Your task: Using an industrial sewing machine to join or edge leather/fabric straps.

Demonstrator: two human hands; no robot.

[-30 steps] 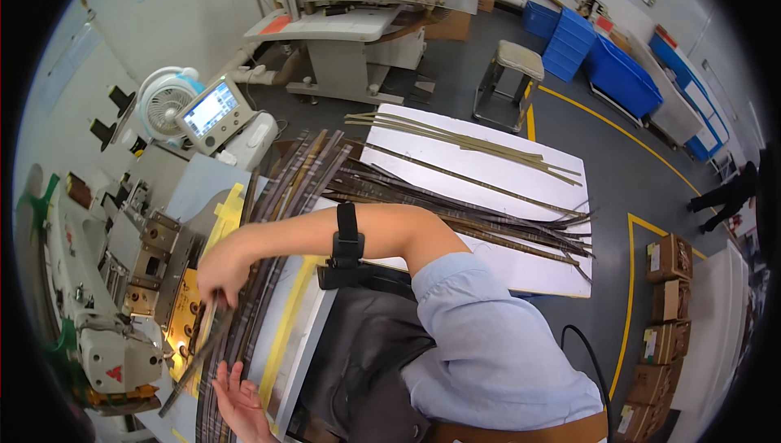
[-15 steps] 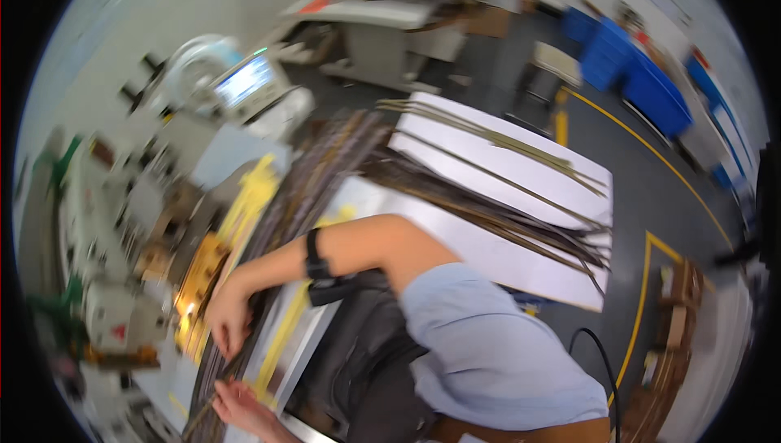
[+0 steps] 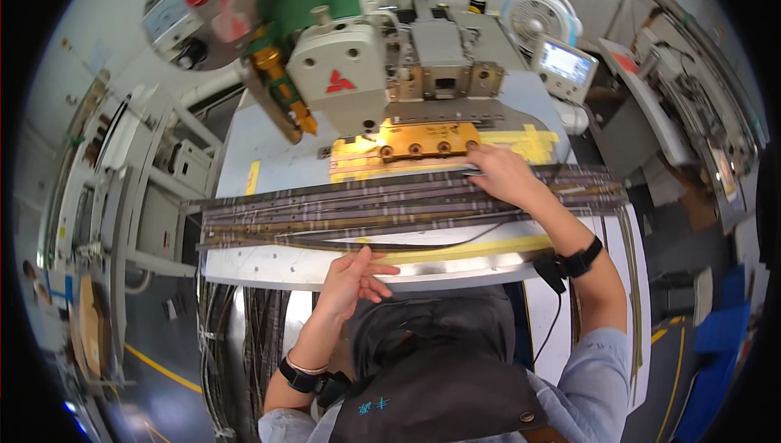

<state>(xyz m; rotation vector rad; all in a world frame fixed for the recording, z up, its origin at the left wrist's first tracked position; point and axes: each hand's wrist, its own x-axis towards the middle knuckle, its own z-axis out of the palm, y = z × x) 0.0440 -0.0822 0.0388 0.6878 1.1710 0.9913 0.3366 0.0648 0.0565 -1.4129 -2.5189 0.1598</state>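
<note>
Long dark strips [image 3: 325, 213], banded with lighter patches, lie bundled side by side across the front of a sewing machine table. My right hand [image 3: 506, 176] reaches over their far side, its fingers closed together on a dark strip just in front of the yellow clamp plate [image 3: 431, 140]. Beside the near edge of the bundle is my left hand [image 3: 351, 280], fingers spread, with one fingertip at a loose dark strip [image 3: 423, 246] that curves away to the right. The machine head [image 3: 338, 65] stands beyond the clamp, and a light glows at its left end.
Yellow tape [image 3: 537, 144] marks the table by the clamp. A metal front edge [image 3: 285, 270] lies close to my body. More strips [image 3: 224, 345] hang below at left. A lit control screen [image 3: 565, 65] and a fan [image 3: 537, 16] stand at back right.
My view has swung left and now faces the machine. The hands, close together before, are now apart: the right at the far side of the strips, the left at the near edge with fingers spread.
</note>
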